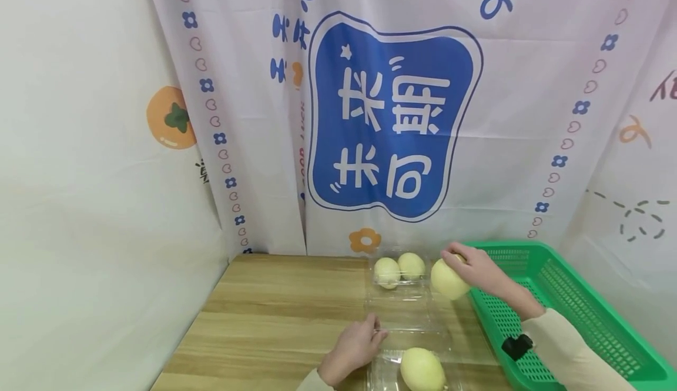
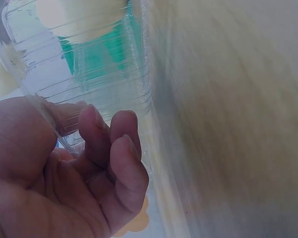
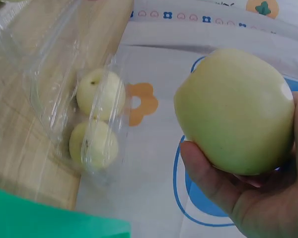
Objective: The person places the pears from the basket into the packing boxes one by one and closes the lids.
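Observation:
My right hand (image 1: 471, 267) grips a pale yellow-green pear (image 3: 236, 111), held up beside the far clear plastic box (image 1: 404, 279). Two similar pears (image 3: 97, 121) sit in that box's far part. My left hand (image 1: 355, 343) is at the edge of the clear plastic between the far box and a nearer clear box (image 1: 391, 373). In the left wrist view its thumb and forefinger pinch the ribbed plastic edge (image 2: 64, 116), with the other fingers curled outside. One pear (image 1: 422, 370) lies in the nearer box.
A green slotted basket (image 1: 560, 273) stands to the right, under my right forearm. Wood-grain tabletop (image 1: 264, 303) extends to the left. A printed cloth (image 1: 264, 144) hangs behind the table, and white cloth walls rise at both sides.

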Demonstrator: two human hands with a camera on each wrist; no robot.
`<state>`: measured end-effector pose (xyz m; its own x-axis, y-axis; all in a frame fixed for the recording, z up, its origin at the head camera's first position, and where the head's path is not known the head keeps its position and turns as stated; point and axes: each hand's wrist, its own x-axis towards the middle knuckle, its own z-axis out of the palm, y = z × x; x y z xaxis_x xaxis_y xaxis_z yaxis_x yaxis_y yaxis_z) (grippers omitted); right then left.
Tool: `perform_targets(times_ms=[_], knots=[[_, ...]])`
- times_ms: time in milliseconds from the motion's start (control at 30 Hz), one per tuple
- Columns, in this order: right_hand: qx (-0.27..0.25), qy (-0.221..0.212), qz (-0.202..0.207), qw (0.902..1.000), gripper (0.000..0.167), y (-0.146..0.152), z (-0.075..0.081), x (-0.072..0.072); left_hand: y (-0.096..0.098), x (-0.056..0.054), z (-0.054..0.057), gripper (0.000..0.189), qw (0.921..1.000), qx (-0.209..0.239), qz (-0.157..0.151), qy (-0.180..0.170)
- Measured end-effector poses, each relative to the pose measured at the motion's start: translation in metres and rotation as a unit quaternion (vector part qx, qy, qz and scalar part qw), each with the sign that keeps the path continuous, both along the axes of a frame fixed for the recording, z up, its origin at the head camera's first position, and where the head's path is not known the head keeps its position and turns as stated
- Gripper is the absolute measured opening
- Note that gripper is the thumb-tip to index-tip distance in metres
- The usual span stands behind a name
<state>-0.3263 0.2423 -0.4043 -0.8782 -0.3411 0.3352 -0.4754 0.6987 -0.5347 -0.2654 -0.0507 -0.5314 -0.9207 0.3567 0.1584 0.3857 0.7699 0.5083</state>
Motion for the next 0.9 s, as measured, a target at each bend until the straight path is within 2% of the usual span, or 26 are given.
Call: perform_targets(times_ms=[167,433,667,900], knots=[[0.007,0.010,0.016,0.9998,0.018,-0.010,-0.004,0.007,0.001,-0.001,0.002,0.025,1.0000,-0.009,0.003,0.002],[-0.007,0.021,0.071,0.9972,0.012,-0.030,-0.015,0.026,-0.002,0.000,0.002,0.025,1.0000,-0.007,0.002,0.005],[-0.020,0.074,0.096,0.9924,0.008,-0.047,-0.030,0.036,-0.003,0.000,0.002,0.024,1.0000,-0.006,0.000,0.006],[-0.036,0.058,0.118,0.9907,0.008,-0.058,-0.043,0.045,-0.002,0.001,0.002,0.025,1.0000,-0.002,-0.005,-0.003]])
